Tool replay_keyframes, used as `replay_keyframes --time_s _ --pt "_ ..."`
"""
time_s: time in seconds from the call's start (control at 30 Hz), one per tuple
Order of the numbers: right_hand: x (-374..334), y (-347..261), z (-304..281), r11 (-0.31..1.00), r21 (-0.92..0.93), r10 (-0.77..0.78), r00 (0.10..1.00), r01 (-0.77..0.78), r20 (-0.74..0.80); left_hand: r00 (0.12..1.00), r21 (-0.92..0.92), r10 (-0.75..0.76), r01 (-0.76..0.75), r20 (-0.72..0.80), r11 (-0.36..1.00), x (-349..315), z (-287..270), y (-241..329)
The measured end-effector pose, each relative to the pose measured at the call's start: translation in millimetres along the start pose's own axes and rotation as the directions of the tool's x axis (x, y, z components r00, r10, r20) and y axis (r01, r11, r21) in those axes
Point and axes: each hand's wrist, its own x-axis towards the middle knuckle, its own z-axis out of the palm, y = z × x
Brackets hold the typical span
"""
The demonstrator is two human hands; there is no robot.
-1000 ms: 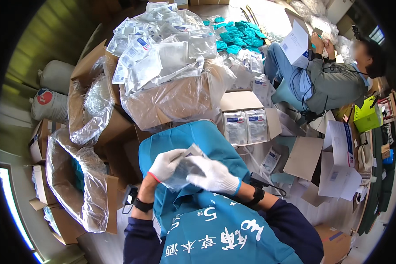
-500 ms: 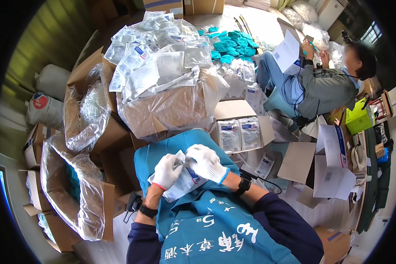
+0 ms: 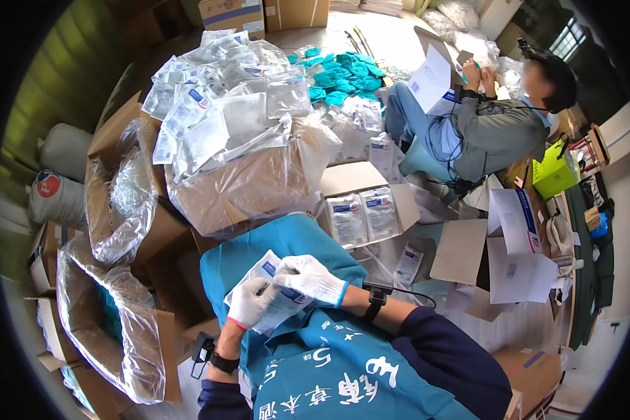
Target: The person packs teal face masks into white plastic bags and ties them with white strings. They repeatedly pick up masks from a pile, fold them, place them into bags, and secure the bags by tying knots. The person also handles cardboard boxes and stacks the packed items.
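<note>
Over my teal apron [image 3: 273, 241] I hold a flat clear-and-white plastic packet [image 3: 278, 315] with a blue and red label, tilted across my lap. My left hand [image 3: 252, 301], in a white knit glove with a red cuff, is closed on its left edge. My right hand [image 3: 309, 278], in a white glove with a blue cuff, pinches the packet's upper part near the left fingertips. The gloves hide part of the packet, and I cannot tell whether it is sealed.
Ahead stands a plastic-lined carton [image 3: 248, 189] heaped with packets. An open box [image 3: 339, 180] holds upright packets. Plastic-lined cartons [image 3: 166, 350] stand at my left. Teal bundles [image 3: 346, 73] lie farther off. A seated person [image 3: 500, 133] works at the right near opened white boxes [image 3: 514, 241].
My view has shifted, so the surroundings sit farther left. My hands have moved slightly apart, showing more of the packet's upper end; both still grip it.
</note>
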Motion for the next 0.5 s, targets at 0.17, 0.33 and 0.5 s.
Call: replay_keyframes --time_s 0.17,0.33,0.5 --pt "0.4 -14.6 3.5 0.988 -0.145 -0.064 0.992 0.048 -0.107 0.993 -0.157 -0.066 0.081 0.099 0.984 0.4 5.7 -12.0" --pt "6.3 -15.1 15.8 0.89 -0.439 -0.223 0.957 0.123 -0.185 0.988 0.334 0.151 -0.135 -0.023 0.933 -2.8 7.0 3.9" --pt "30.8 -9.6 37.1 0.94 -0.334 0.017 0.986 -0.073 -0.168 0.922 0.609 0.386 -0.305 -0.002 0.732 -6.9 -1.0 -3.2"
